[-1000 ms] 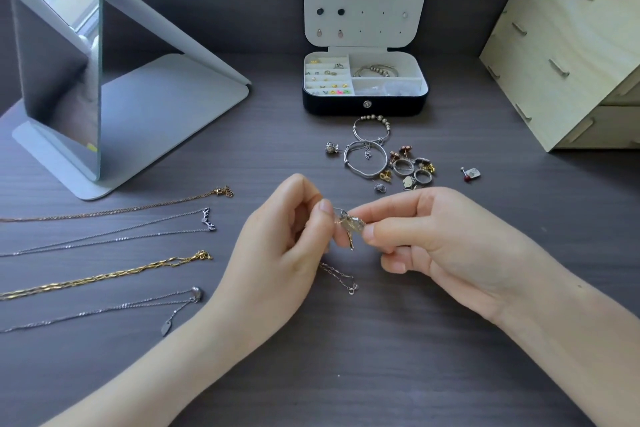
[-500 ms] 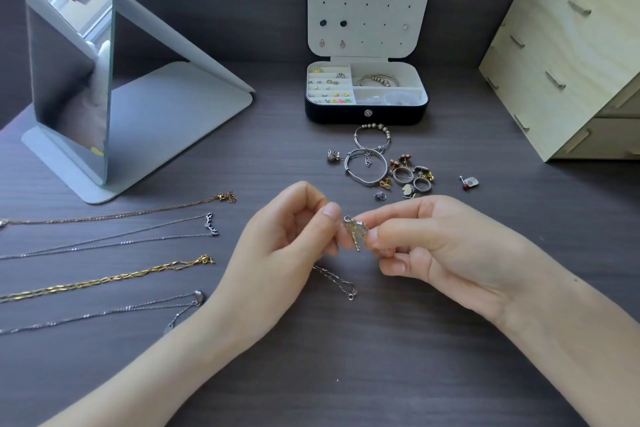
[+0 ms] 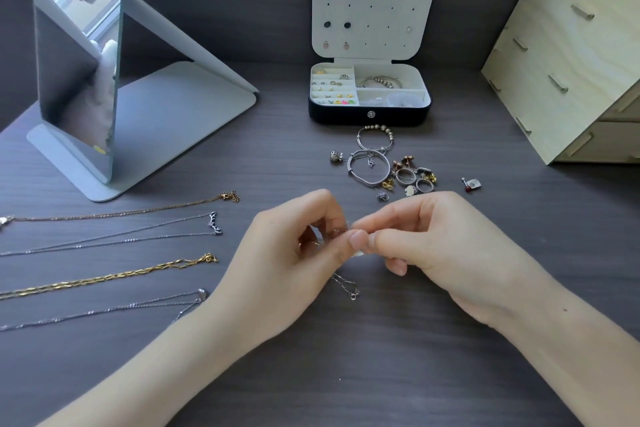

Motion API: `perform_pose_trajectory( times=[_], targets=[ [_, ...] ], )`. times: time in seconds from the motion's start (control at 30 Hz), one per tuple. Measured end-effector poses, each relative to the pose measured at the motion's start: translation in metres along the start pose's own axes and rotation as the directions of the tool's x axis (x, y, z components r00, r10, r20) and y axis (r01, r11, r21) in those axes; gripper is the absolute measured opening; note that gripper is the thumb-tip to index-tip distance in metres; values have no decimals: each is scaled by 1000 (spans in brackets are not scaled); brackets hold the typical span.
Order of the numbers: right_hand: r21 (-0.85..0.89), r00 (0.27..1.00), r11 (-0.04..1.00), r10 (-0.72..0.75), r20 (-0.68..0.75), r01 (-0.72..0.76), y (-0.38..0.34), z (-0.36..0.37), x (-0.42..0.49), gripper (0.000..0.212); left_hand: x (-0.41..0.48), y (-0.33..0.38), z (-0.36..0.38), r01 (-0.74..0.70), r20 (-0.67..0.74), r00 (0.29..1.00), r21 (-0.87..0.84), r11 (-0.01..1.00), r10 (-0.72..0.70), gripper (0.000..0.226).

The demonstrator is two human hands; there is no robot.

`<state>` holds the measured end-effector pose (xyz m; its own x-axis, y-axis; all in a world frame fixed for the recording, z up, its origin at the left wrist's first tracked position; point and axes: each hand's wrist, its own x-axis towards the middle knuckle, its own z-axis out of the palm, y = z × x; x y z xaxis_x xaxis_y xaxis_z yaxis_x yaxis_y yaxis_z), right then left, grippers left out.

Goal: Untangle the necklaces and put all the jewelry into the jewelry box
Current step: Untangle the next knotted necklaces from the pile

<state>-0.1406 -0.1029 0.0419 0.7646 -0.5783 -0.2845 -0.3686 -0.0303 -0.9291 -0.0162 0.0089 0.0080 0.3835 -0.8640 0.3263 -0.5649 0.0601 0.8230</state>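
Necklaces (image 3: 110, 253) left of jewelry box (image 3: 369, 114)

Soft daylight, seemingly from behind the worktop (image 3: 346, 374), casts only faint shadows. The mirror (image 3: 79, 87) catches pale glare. Straight lines bow near the edges; the centre smears slightly.

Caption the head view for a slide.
Left hand and right hand pinch a thin silver chain before the open jewelry box.
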Motion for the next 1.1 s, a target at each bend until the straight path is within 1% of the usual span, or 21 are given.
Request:
perform_pose_trajectory(
  times=[0.07,0.13,0.23,0.3,0.33,0.4,0.47,0.57,0.7,0.87,1.0,1.07,1.1],
  targets=[
    [-113,995,991,-79,-54,73,1,2,-1,11,0,0,0,-100,-2,995,168,981,102,27],
    [-232,984,964,-156,-90,131,2,5,-2,14,1,0,1,-138,1,990,279,950,143,26],
    [-383,959,907,-246,-138,177,5,8,-1,18,1,-1,0,-154,-2,987,307,939,163,26],
    [-404,948,889,-289,-134,214,4,7,-1,20,1,0,-1,-135,-20,989,266,954,145,27],
    [-380,947,895,-299,-120,234,3,7,-2,23,1,1,-2,-118,-29,991,238,964,129,28],
    [-269,960,934,-267,-87,235,1,5,-1,25,1,2,-3,-71,-47,996,154,986,79,25],
    [-148,979,972,-192,-66,180,0,4,0,26,0,1,-3,-8,-61,998,50,999,11,24],
    [-10,997,997,-74,-30,73,0,3,2,22,1,1,-2,69,-75,995,-45,997,-72,25],
    [71,1000,997,-2,6,1,0,3,3,18,1,5,-1,103,-82,990,-165,981,-118,23],
    [134,1000,991,8,-17,-6,-1,3,4,24,-2,8,1,117,-70,989,-159,980,-129,20],
    [152,998,988,19,-60,-10,1,2,5,22,-4,7,1,76,-29,997,-25,997,-77,21],
    [133,995,991,15,-102,-1,2,2,6,21,-3,5,-1,75,-6,997,33,997,-75,21],
    [114,993,993,4,-120,9,3,1,6,21,-3,4,-2,87,-8,996,34,996,-87,23]
  ],
)
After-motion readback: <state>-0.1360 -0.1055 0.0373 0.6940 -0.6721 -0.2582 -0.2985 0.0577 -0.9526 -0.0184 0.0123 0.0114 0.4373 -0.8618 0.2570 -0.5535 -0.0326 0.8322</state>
